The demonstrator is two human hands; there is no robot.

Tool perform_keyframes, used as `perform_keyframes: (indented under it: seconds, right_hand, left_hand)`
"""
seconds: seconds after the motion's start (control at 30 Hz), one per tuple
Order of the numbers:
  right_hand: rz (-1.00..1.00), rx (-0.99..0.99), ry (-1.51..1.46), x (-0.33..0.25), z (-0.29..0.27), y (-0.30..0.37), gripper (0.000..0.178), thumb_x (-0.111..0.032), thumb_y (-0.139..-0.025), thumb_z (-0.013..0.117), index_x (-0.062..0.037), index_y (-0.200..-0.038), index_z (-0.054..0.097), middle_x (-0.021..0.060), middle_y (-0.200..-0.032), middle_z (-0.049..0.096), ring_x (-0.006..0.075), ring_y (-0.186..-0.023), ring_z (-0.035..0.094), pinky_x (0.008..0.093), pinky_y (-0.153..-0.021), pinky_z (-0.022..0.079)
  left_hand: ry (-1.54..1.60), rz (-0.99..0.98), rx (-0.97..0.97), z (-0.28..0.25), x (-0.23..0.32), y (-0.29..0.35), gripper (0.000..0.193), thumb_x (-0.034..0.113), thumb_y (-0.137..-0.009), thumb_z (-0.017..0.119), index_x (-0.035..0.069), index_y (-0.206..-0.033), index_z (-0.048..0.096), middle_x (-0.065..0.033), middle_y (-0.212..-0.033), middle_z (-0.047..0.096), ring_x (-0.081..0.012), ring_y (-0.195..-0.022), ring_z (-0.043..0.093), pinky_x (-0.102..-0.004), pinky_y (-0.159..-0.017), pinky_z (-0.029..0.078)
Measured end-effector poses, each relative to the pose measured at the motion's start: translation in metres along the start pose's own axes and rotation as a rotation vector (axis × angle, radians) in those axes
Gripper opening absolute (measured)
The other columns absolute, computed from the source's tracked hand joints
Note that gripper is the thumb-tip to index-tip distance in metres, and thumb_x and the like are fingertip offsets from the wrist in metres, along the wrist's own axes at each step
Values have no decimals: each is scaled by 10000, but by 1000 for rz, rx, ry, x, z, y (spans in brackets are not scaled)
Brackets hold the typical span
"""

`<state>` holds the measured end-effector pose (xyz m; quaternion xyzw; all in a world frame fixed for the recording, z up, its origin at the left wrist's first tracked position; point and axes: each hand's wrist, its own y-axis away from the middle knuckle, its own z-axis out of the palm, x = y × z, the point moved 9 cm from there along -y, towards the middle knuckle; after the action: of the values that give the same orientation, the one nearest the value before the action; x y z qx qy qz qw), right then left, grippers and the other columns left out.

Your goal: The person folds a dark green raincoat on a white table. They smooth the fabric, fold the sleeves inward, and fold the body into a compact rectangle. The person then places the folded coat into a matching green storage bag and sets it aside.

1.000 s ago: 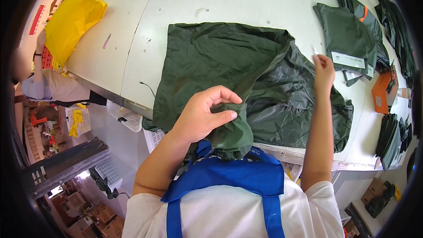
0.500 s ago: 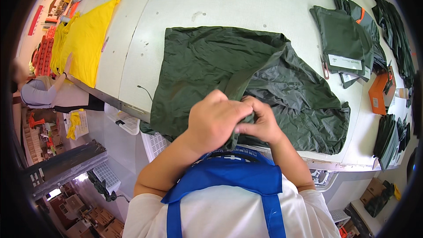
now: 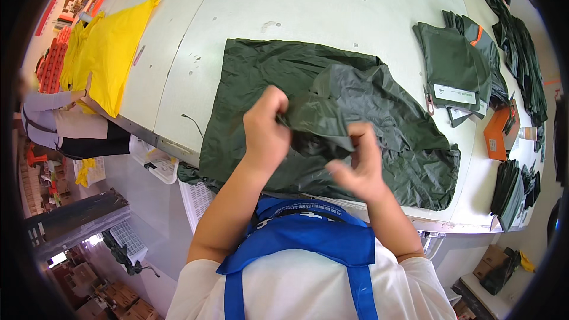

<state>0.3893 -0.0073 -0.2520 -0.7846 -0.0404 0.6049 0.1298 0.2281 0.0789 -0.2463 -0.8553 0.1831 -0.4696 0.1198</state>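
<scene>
A large dark green piece of waterproof fabric (image 3: 255, 71) lies creased on the table in front of me, its kind not plain. Its right half is turned over, showing a shinier grey-green side. My left hand (image 3: 267, 127) is closed on a gathered part of the fabric, lifted off the table. A dark fold opens between my two hands. At its other edge, the fingers of my right hand (image 3: 363, 163) curl against the cloth, while the thumb stands apart; motion blurs both hands.
A yellow garment (image 3: 109, 53) lies at the left, where another person's hand (image 3: 88, 86) rests on it. Folded green pouches (image 3: 453, 62) with white labels, small scissors (image 3: 430, 104) and an orange box (image 3: 496, 133) stand at the right. A white crate (image 3: 195, 201) sits below the table edge (image 3: 184, 153).
My hands were together at the near edge of the fabric. They have moved apart and slightly away from me, raising and spreading a fold between them. The grey-green side has been pulled leftward.
</scene>
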Motion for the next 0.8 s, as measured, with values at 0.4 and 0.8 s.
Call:
perform_keyframes:
  seconds: [0.4,0.8]
  right_hand:
    - [456,364,-916,69,23,-19,287,-4,-869,628,-29,-1127,506,50,-1023,616,110,-879,593,259,-756,502]
    - [582,-15,1333,261,-159,-17,577,-486,-917,483,-278,-1436,339,46,-1533,242,422,-1407,133,660,-1074,92]
  left_hand:
    - [825,-596,-384,60,-54,24,447,-67,-758,645,84,-1124,438,-41,-992,519,-108,-814,517,-212,-575,455]
    - [117,-964,-291,11,-298,-59,161,-6,-787,527,46,-940,528,10,-636,457,-92,-452,372,-255,-372,251]
